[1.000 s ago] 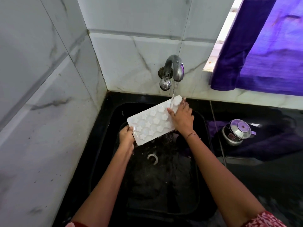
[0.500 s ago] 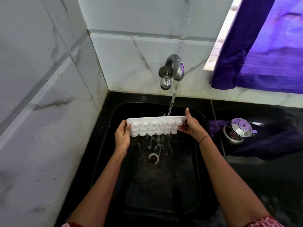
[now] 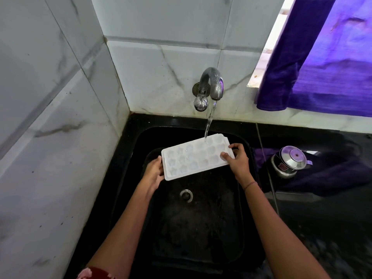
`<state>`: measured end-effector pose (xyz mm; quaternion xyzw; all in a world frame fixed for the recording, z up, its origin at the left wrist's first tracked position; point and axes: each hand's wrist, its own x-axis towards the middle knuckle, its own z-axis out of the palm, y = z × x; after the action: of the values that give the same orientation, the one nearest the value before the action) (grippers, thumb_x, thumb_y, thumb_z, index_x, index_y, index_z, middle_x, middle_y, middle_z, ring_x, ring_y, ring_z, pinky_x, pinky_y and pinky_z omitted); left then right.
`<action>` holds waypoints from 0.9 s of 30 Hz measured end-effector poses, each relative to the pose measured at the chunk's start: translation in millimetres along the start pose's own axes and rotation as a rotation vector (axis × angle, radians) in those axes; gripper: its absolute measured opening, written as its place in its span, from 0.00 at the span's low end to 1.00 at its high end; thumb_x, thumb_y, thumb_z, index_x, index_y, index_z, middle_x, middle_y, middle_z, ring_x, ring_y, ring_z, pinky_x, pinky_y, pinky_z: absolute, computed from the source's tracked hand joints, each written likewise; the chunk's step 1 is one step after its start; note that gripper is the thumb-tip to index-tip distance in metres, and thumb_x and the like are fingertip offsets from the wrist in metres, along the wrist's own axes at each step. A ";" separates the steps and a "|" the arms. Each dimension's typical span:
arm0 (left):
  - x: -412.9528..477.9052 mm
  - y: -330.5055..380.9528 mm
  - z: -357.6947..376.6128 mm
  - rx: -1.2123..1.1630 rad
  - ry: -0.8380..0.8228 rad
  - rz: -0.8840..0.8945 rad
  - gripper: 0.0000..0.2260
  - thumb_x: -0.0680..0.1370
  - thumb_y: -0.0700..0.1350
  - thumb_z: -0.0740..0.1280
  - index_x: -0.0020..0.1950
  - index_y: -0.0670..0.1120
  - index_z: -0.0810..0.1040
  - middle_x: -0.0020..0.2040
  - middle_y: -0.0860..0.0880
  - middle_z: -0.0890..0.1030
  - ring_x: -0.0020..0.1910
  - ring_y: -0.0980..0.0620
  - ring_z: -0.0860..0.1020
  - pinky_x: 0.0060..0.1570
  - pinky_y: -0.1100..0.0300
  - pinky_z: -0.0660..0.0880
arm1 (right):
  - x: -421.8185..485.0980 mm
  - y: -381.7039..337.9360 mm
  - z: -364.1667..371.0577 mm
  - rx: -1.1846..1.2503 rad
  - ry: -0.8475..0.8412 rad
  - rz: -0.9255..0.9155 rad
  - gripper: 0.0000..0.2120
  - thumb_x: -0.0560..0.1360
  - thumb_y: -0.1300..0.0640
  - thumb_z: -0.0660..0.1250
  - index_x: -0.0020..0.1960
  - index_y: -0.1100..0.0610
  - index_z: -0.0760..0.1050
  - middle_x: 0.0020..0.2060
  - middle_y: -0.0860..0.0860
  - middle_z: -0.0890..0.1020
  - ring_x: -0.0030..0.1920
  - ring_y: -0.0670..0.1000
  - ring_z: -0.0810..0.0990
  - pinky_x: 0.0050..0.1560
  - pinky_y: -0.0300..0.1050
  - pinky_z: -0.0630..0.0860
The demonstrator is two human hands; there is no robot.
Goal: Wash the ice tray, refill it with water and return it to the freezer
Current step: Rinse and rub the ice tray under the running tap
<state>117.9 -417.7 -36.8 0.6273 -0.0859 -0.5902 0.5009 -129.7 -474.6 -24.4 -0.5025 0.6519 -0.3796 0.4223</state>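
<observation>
Held cavities-up: white rectangular plastic ice tray (image 3: 196,157) | gripped at 9 o'clock end by left hand (image 3: 154,172) | pinched at 3 o'clock end by right hand (image 3: 238,160)

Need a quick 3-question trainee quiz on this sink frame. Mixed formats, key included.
1. True or false: water from the tap lands on the ice tray.
2. How many hands grip the tray? A) none B) one C) two
3. Fill in: the tray is held over the black ____.
Key: 1 true. 2 C: left hand and right hand, one at each end. 3 sink.
</observation>
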 end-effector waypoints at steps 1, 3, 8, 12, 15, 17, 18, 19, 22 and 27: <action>-1.5 -1.1 3.5 0.031 -0.030 -0.025 0.15 0.83 0.46 0.54 0.65 0.40 0.71 0.66 0.37 0.73 0.63 0.41 0.74 0.52 0.47 0.72 | -0.4 -0.4 -1.1 -0.016 0.002 -0.029 0.14 0.72 0.60 0.72 0.54 0.56 0.70 0.49 0.53 0.78 0.48 0.53 0.77 0.43 0.41 0.74; -2.8 -2.0 6.6 0.019 -0.047 -0.018 0.16 0.83 0.46 0.54 0.64 0.39 0.72 0.65 0.38 0.75 0.55 0.41 0.78 0.47 0.49 0.75 | 0.4 -2.6 -4.2 -0.043 -0.011 -0.071 0.15 0.73 0.60 0.71 0.57 0.58 0.71 0.51 0.52 0.77 0.51 0.51 0.76 0.44 0.38 0.71; -0.2 -2.9 18.1 -0.086 -0.085 0.036 0.16 0.83 0.45 0.53 0.65 0.38 0.71 0.62 0.40 0.76 0.45 0.49 0.79 0.49 0.50 0.74 | 1.9 -12.5 -3.6 -0.226 0.025 -0.211 0.17 0.78 0.60 0.64 0.65 0.61 0.68 0.62 0.56 0.72 0.58 0.51 0.71 0.53 0.34 0.68; 1.1 -4.5 33.6 -0.105 -0.008 0.062 0.16 0.83 0.46 0.53 0.64 0.39 0.72 0.62 0.40 0.76 0.59 0.41 0.76 0.57 0.47 0.74 | -0.4 -9.2 16.2 -0.752 0.191 -0.408 0.24 0.81 0.54 0.53 0.72 0.66 0.60 0.73 0.61 0.60 0.73 0.60 0.60 0.73 0.58 0.54; 3.3 -4.8 37.9 -0.127 0.023 0.069 0.15 0.83 0.46 0.54 0.63 0.40 0.72 0.61 0.40 0.77 0.59 0.40 0.76 0.60 0.44 0.73 | 0.6 -13.6 28.2 -0.993 0.183 -0.444 0.32 0.79 0.46 0.46 0.75 0.66 0.52 0.76 0.62 0.53 0.77 0.60 0.49 0.72 0.60 0.32; 2.6 -4.0 39.9 -0.140 0.001 0.075 0.14 0.83 0.47 0.54 0.61 0.41 0.72 0.59 0.41 0.77 0.56 0.42 0.77 0.60 0.44 0.73 | -3.4 -15.8 41.6 -1.044 0.096 -0.489 0.35 0.78 0.42 0.44 0.77 0.64 0.46 0.76 0.62 0.47 0.77 0.59 0.44 0.72 0.58 0.29; 0.5 -3.2 41.4 -0.138 -0.016 0.075 0.12 0.83 0.46 0.53 0.59 0.42 0.72 0.57 0.41 0.78 0.54 0.43 0.78 0.59 0.44 0.74 | -8.2 -17.3 51.4 -1.057 0.049 -0.505 0.36 0.78 0.41 0.43 0.77 0.63 0.44 0.76 0.62 0.45 0.77 0.60 0.42 0.74 0.58 0.33; 0.2 -3.7 42.8 -0.138 -0.027 0.074 0.12 0.83 0.46 0.53 0.57 0.43 0.73 0.55 0.42 0.78 0.51 0.44 0.79 0.57 0.45 0.75 | -13.5 -18.5 62.9 -1.067 0.012 -0.513 0.36 0.77 0.41 0.41 0.76 0.63 0.44 0.76 0.63 0.44 0.76 0.61 0.41 0.75 0.58 0.38; 0.0 -5.8 41.9 -0.128 -0.036 0.068 0.14 0.83 0.46 0.54 0.58 0.41 0.75 0.51 0.44 0.80 0.44 0.47 0.79 0.48 0.50 0.77 | -27.0 -20.4 91.2 -1.059 -0.066 -0.549 0.33 0.78 0.45 0.40 0.76 0.65 0.46 0.76 0.63 0.47 0.76 0.62 0.44 0.75 0.55 0.42; 5.3 -7.7 34.2 -0.071 -0.004 0.110 0.14 0.83 0.47 0.53 0.56 0.43 0.77 0.54 0.45 0.79 0.49 0.49 0.79 0.54 0.53 0.75 | -39.7 -16.5 112.5 -1.098 -0.403 -0.950 0.30 0.78 0.50 0.43 0.76 0.62 0.53 0.77 0.58 0.52 0.77 0.55 0.50 0.75 0.50 0.43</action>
<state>87.4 -435.7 -39.1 0.6022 -0.1003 -0.5657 0.5544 -13.7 -447.2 -42.4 -0.9276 0.3709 -0.0422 0.0132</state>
